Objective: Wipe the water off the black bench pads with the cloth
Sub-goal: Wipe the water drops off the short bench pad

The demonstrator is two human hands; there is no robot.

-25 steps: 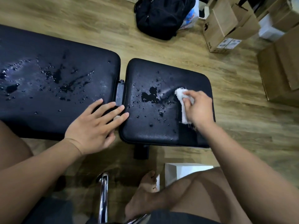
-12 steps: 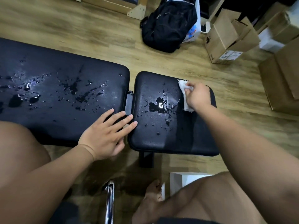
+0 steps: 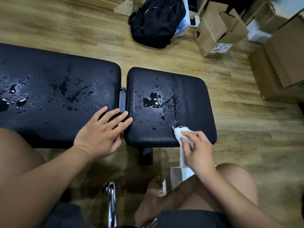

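Two black bench pads lie side by side across a wooden floor. The long left pad [image 3: 49,76] carries scattered drops and streaks of water. The shorter right pad [image 3: 194,99] has a puddle [image 3: 150,101] near its middle, and its right part looks dry. My right hand [image 3: 197,150] grips a white cloth [image 3: 180,132] at the near edge of the right pad, with the cloth hanging down over that edge. My left hand [image 3: 102,132] rests flat with straight fingers across the gap between the pads, fingertips touching the right pad.
A black backpack [image 3: 158,20] lies on the floor beyond the pads. Cardboard boxes [image 3: 217,30] stand at the upper right. A chrome tube [image 3: 111,203] and my bare foot [image 3: 153,195] are below the bench, beside a white box [image 3: 177,176].
My right hand has drawn the cloth from the far edge of the right pad back to its near edge. My left hand has stayed where it was.
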